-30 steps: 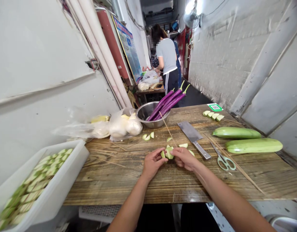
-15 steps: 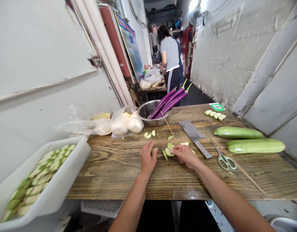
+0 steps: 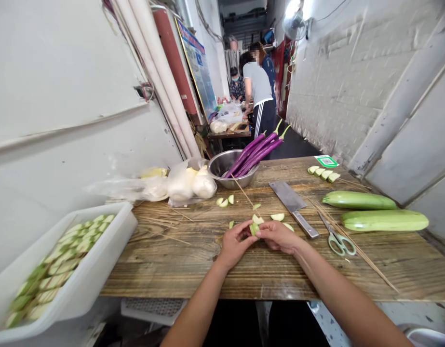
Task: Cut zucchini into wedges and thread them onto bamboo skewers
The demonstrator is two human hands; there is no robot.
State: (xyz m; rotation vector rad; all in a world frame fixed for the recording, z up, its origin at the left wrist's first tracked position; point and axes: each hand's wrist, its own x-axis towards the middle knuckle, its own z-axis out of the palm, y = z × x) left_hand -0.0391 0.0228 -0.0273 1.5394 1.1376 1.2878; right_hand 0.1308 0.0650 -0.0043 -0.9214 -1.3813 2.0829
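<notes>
My left hand (image 3: 236, 244) pinches a piece of zucchini (image 3: 254, 228) between thumb and fingers over the front middle of the wooden table. Close against it, my right hand (image 3: 280, 236) has its fingers closed round the lower end of a thin bamboo skewer (image 3: 243, 192), which slants up and left towards the bowl. Another pale zucchini slice (image 3: 257, 219) shows just above the fingertips; whether the skewer goes through it I cannot tell. Loose cut slices (image 3: 277, 217) lie beyond my right hand, and a small group of pieces (image 3: 224, 203) lies farther back.
A cleaver (image 3: 289, 202) and green-handled scissors (image 3: 340, 241) lie to the right, near two whole zucchini (image 3: 384, 220). Purple eggplants (image 3: 254, 154) rest in a steel bowl (image 3: 240, 182). A white bin (image 3: 110, 250) of skewered slices stands left. People (image 3: 260, 82) work in the background.
My left hand has moved right to meet my right hand and now holds a zucchini piece. The skewer's upper end has swung slightly left and down.
</notes>
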